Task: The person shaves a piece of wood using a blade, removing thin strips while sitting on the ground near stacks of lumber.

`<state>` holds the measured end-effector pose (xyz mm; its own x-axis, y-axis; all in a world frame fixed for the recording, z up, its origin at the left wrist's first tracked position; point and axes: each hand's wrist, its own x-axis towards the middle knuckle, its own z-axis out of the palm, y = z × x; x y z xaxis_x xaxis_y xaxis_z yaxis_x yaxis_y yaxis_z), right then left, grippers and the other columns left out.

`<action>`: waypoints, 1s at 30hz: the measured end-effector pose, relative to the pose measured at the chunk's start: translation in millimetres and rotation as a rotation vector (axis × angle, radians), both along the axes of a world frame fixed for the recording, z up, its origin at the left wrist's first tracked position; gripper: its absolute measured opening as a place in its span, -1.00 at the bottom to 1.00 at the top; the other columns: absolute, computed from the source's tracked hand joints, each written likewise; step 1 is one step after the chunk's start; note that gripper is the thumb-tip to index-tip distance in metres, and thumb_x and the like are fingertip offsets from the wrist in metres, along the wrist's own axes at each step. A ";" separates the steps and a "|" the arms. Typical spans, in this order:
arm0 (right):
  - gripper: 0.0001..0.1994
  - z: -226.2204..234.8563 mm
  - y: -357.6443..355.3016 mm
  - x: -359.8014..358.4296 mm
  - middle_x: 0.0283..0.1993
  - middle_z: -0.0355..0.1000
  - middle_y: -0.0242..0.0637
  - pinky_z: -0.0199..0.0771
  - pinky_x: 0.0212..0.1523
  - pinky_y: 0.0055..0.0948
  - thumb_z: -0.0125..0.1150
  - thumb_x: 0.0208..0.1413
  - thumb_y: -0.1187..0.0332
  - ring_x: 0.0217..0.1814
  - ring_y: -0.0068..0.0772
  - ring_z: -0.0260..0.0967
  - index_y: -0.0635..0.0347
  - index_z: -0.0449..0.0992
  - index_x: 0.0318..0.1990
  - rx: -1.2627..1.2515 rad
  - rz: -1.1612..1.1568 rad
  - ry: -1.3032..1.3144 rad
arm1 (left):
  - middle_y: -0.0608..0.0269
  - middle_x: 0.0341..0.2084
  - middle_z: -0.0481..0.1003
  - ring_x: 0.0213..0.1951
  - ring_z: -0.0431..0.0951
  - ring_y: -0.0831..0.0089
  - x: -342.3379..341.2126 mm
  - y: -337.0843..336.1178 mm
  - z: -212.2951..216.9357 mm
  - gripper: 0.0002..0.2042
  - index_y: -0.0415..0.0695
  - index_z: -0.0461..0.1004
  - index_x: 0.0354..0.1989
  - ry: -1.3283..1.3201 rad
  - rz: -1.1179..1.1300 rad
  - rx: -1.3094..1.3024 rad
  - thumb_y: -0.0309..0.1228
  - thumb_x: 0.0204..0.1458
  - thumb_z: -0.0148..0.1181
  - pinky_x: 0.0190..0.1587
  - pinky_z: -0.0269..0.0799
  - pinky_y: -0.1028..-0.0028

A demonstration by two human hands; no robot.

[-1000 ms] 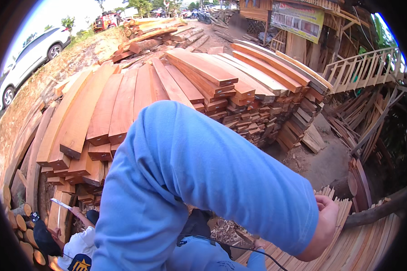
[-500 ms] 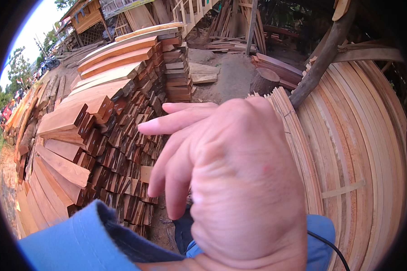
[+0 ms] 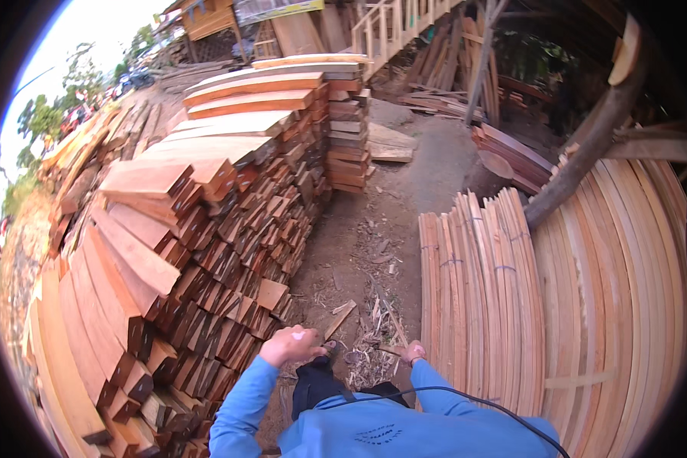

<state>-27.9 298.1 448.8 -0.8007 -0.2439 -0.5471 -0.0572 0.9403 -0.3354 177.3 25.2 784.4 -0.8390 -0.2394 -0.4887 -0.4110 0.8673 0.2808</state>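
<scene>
My left hand [image 3: 291, 346] hangs low in front of me, beside the ends of the stacked boards [image 3: 229, 252]. Its fingers point to the right, loosely apart, and nothing shows in them. To the right, my right hand [image 3: 414, 350] is small and closed, next to the bundled wooden strips [image 3: 473, 282]. A thin brown piece [image 3: 389, 349] juts from it toward the left; I cannot make out what it is. Both arms wear blue sleeves, and a black cable [image 3: 481, 406] crosses my blue shirt.
Wood chips and scraps [image 3: 374, 320] litter the dirt path between the stacks. Long pale planks [image 3: 611, 305] lie at the right below a slanting log post [image 3: 588, 153]. Farther off are a stump [image 3: 496, 163], flat boards [image 3: 391, 143] and a wooden stair railing [image 3: 397, 30].
A hand that filled the middle close up, its blue sleeve coming from the lower left, has gone down and away. Both hands now show low, and the view has tilted and shifted.
</scene>
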 end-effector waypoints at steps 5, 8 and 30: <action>-0.62 89.5 -13.5 1.1 -0.34 0.55 0.13 0.54 -0.16 -0.12 0.32 -0.10 0.14 -0.18 0.09 0.55 0.37 0.62 -0.35 -0.010 0.262 0.163 | -0.21 0.06 0.41 0.12 0.41 -0.07 -16.9 13.9 -208.7 -0.28 -0.13 0.18 0.28 -0.042 0.155 0.331 -0.05 -0.01 0.29 0.15 0.35 0.18; -0.71 132.8 -23.7 1.6 -0.37 0.51 0.17 0.50 -0.19 -0.09 0.29 -0.10 0.24 -0.25 0.17 0.51 0.37 0.58 -0.42 -0.126 0.427 0.231 | -0.18 0.20 0.25 0.25 0.25 -0.08 -31.4 45.1 -242.1 -0.07 -0.09 -0.01 0.39 0.083 0.071 0.318 -0.15 -0.14 0.43 0.27 0.22 0.16; -0.64 206.0 -79.5 -2.4 -0.72 0.28 -0.36 0.18 -0.70 -0.39 0.21 0.08 0.21 -0.72 -0.49 0.23 0.34 0.49 -0.60 -0.542 0.439 -0.066 | 0.02 -0.21 0.54 -0.09 0.51 -0.04 -77.4 60.7 -219.2 -0.46 0.01 0.44 -0.01 0.547 0.143 0.291 -0.32 -0.28 0.42 -0.08 0.43 0.03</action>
